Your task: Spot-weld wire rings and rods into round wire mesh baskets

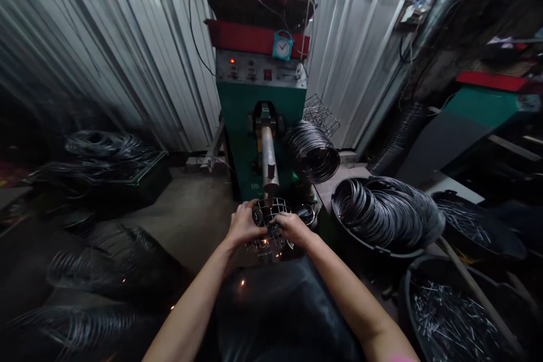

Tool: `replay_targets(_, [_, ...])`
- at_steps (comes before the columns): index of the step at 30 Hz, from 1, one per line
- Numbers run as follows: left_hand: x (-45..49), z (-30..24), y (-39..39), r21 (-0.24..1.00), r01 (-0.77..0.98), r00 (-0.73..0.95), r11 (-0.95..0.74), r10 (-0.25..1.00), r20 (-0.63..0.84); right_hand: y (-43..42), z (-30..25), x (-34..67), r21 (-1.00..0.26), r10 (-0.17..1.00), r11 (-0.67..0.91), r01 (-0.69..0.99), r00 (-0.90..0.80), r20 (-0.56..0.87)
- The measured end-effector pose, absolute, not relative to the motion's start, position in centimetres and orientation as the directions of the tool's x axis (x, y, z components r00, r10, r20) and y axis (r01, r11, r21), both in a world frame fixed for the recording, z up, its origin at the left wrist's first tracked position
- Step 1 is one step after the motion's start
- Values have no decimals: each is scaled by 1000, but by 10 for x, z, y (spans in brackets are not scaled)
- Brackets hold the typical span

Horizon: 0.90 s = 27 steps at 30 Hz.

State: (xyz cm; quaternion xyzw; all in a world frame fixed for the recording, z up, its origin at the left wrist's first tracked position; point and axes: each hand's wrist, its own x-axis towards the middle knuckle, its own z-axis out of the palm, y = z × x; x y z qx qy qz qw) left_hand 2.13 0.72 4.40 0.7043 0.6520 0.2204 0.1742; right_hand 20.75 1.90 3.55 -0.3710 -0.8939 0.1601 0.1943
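My left hand (245,227) grips the left side of a small round wire basket (279,205), thumb pointing inward. On its right side my right hand (294,228) is closed, with the fingers curled over the wires. The basket sits right under the tip of the metal electrode arm (268,161), which juts out from a green spot welding machine (233,124). Orange sparks fly below the hands, and some drift down to the left. The hands hide part of the basket, so whether the tip touches its wires I cannot tell.
A bundle of wire rings (314,153) hangs right of the machine. Farther right stand a tub of wire rings (382,251) and a bucket of short wire pieces (405,300). Wire coils (99,147) lie at left. A teal clock (282,46) hangs on the machine.
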Motion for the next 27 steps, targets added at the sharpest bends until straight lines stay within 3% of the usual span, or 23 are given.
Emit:
replay_targets(3, [20, 46, 18, 574, 816, 50, -63, 998, 38, 28, 37, 203, -453, 753, 643, 617, -617, 228])
replay_targets(6, [20, 48, 22, 600, 798, 28, -49, 999, 45, 26, 37, 200, -561, 787, 603, 568, -538, 302])
replay_targets(10, [21, 47, 21, 576, 815, 5, -63, 995, 102, -3, 20, 212, -784, 888, 459, 418, -197, 415])
replay_targets(13, [19, 47, 22, 525, 847, 28, -83, 993, 111, -38, -17, 233, -949, 982, 133, 287, 88, 164])
replay_targets(15, [17, 47, 24, 526, 845, 59, -96, 995, 87, -62, -48, 248, -975, 992, -47, 218, 125, -20])
replay_targets(16, [16, 47, 25, 538, 837, 70, -99, 995, 74, -74, -63, 254, -975, 990, -79, 209, 134, -52])
replay_targets(21, [14, 48, 29, 581, 809, 79, -92, 996, 48, -106, -102, 267, -982, 978, 20, 189, 199, 58])
replay_targets(24, [15, 50, 29, 589, 804, 87, -87, 996, 28, -92, -99, 271, -988, 920, -130, -87, 360, -153])
replay_targets(27, [17, 53, 26, 557, 827, 52, -70, 997, 48, -73, -93, 279, -881, 852, -284, -379, 322, -414])
